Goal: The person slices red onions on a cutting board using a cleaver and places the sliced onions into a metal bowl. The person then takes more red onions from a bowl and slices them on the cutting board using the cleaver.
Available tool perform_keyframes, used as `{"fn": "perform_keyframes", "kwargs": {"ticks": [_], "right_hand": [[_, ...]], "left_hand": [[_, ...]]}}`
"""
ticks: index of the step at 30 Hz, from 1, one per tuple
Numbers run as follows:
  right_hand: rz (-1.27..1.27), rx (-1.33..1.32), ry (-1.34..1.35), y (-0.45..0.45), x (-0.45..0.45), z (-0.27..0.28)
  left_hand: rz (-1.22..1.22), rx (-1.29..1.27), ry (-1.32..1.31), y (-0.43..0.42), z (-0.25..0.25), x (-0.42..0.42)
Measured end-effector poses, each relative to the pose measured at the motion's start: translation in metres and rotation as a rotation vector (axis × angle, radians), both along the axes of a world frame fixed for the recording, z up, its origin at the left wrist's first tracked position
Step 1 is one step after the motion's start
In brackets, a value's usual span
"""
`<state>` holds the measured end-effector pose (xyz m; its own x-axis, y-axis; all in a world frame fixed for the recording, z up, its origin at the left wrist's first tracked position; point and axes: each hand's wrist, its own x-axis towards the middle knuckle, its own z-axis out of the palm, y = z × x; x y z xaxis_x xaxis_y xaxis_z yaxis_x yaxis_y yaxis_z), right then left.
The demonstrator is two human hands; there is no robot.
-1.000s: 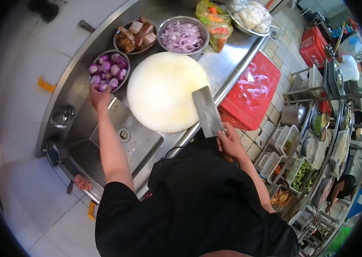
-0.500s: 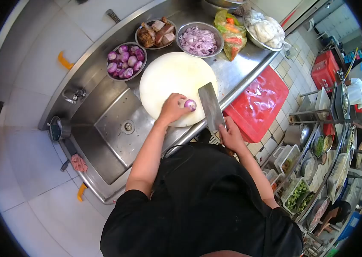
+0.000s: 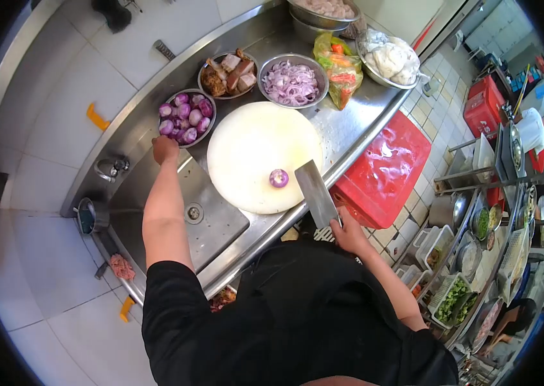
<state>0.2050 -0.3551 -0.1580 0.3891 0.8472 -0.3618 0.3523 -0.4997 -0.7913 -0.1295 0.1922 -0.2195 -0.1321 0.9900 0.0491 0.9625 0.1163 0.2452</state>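
Observation:
My left hand point(image 3: 165, 149) is at the near-left rim of a metal bowl point(image 3: 202, 136) of peeled red onions point(image 3: 185, 117), its fingers closed on the edge and partly hidden. In my right hand point(image 3: 349, 233) is the handle of a cleaver point(image 3: 316, 193). The broad blade points away from me, its tip over the right edge of a round white cutting board point(image 3: 246, 154). One whole red onion point(image 3: 278, 178) rests alone on the board, left of the blade and touched by neither hand.
Beyond the board stand a bowl of sliced onions point(image 3: 291, 82), a bowl of meat chunks point(image 3: 228, 74) and a bag of vegetables point(image 3: 338, 67). A sink point(image 3: 211, 225) lies left, a red bin point(image 3: 384, 170) right below the counter edge. Loaded shelves point(image 3: 458, 257) stand farther right.
My left hand has let go of the onion, leaving it on the board, and moved left to the onion bowl. The cleaver stays in my right hand. The view has shifted slightly.

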Motion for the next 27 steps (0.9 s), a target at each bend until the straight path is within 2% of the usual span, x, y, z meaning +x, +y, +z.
{"fn": "perform_keyframes", "kwargs": {"ticks": [2, 3, 5, 6, 8, 10, 12, 14, 16, 18, 19, 20, 22, 23, 25, 26, 27], "right_hand": [[0.05, 0.294, -0.232, -0.009, -0.002, -0.009], [0.052, 0.284, -0.227, -0.011, -0.003, -0.005], [-0.043, 0.047, -0.017, -0.018, -0.003, 0.004], [-0.042, 0.04, -0.013, -0.019, -0.003, 0.008], [-0.088, -0.133, 0.084, -0.02, -0.002, 0.017], [-0.074, -0.135, 0.095, -0.019, 0.001, 0.03], [-0.076, -0.144, 0.113, -0.022, 0.001, 0.028], [-0.033, -0.002, 0.005, -0.029, 0.004, 0.017], [-0.046, -0.034, 0.045, -0.028, 0.008, 0.018], [0.014, -0.022, -0.092, -0.026, 0.011, 0.017], [-0.04, 0.016, -0.105, -0.023, 0.007, 0.027], [-0.038, 0.012, -0.107, -0.018, 0.006, 0.039], [-0.024, 0.155, -0.126, -0.008, 0.003, 0.058], [-0.019, 0.153, -0.127, -0.003, 0.001, 0.057], [0.076, 0.131, -0.246, 0.01, -0.003, 0.053], [0.077, 0.133, -0.246, 0.02, -0.006, 0.057], [0.133, 0.069, -0.239, 0.03, -0.009, 0.066]], "left_hand": [[0.075, -0.029, -0.012, 0.014, -0.02, -0.001], [0.077, -0.039, -0.007, 0.015, -0.022, 0.0], [0.053, 0.018, -0.003, 0.014, -0.024, -0.002], [0.054, 0.011, 0.001, 0.009, -0.017, -0.005], [0.024, 0.123, -0.301, -0.007, 0.002, -0.013], [-0.092, 0.388, -0.514, -0.017, -0.03, -0.053], [0.071, 0.278, -0.558, -0.064, -0.023, -0.079], [0.245, 0.091, -0.074, -0.098, -0.047, -0.112], [0.178, -0.229, 0.04, -0.09, -0.132, -0.183], [0.17, -0.29, 0.087, -0.127, -0.086, -0.17], [0.17, -0.351, 0.13, -0.144, -0.063, -0.162], [0.171, -0.355, 0.128, -0.153, -0.058, -0.161], [0.108, -0.033, 0.332, -0.171, -0.045, -0.158], [0.113, -0.036, 0.331, -0.178, -0.035, -0.154], [0.007, 0.243, 0.115, -0.19, 0.011, -0.12], [0.008, 0.245, 0.115, -0.184, 0.011, -0.118], [-0.064, 0.269, -0.012, -0.177, 0.011, -0.115]]}}
